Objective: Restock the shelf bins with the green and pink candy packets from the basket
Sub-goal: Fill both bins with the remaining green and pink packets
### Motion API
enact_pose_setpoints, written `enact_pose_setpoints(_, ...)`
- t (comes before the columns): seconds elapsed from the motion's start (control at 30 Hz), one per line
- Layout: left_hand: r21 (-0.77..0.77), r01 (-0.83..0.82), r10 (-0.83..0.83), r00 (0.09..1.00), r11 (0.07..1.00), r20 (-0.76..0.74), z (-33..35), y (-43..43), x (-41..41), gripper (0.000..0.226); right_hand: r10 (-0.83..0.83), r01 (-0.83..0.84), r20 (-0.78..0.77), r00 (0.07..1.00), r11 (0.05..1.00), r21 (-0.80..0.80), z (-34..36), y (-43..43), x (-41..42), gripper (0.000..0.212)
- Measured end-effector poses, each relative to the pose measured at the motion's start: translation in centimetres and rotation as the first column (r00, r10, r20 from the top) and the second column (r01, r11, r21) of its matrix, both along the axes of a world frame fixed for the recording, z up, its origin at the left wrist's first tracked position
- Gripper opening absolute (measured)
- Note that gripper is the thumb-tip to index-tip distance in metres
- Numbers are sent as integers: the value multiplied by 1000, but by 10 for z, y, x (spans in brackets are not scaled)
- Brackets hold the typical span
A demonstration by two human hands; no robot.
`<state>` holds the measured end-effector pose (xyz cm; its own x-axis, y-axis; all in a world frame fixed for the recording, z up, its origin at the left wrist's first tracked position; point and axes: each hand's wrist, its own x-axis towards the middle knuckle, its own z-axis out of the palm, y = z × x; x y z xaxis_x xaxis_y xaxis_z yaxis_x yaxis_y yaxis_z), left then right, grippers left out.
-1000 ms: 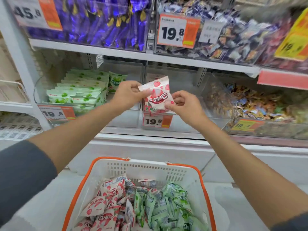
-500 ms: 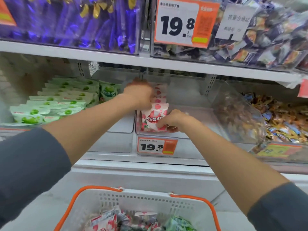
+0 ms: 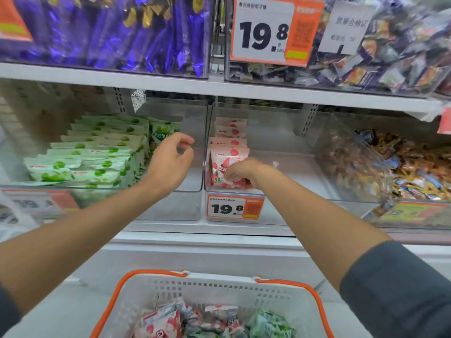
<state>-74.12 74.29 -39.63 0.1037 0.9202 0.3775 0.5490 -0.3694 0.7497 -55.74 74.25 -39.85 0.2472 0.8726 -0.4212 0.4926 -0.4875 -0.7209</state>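
A pink candy packet stands upright at the front of the middle clear bin, ahead of a short row of pink packets. My right hand is inside that bin, its fingers pinching the front packet's lower right part. My left hand hovers in front of the left bin, fingers loosely curled, holding nothing. Green packets fill the left bin in rows. The white basket with orange rim sits below, holding pink packets and green packets.
A 19.8 price tag hangs on the middle bin's front. A clear bin of mixed wrapped candies stands at the right. The shelf above carries purple packets and assorted sweets, low over the bins.
My left hand has let go of the pink packet and drawn back left, out of the middle bin. My right hand stays on the front packet, now standing in the bin.
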Motion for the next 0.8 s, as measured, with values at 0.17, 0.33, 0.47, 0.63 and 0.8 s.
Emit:
enact_pose_setpoints(0.17,-16,-2,3,999,1000,43,0,-5,-2,26,-23,23,-2,1000,1000,14,7,-11,-3,43)
enact_pose_setpoints(0.33,-7,-1,1,999,1000,35,6,-26,-3,23,-22,15,86,996,996,83,31,-31,0,43)
enact_pose_setpoints(0.47,6,14,-14,1000,1000,-17,15,-58,-11,14,-84,-39,372,924,949,312,48,-56,-3,39)
enact_pose_setpoints(0.63,-130,58,-70,993,990,-92,-4,-109,-24,9,-127,-181,370,920,701,690,32,-114,-35,15)
enact_pose_setpoints(0.8,-405,88,-193,955,910,-226,-57,-155,-47,10,131,-385,431,893,717,581,-50,-172,-71,15)
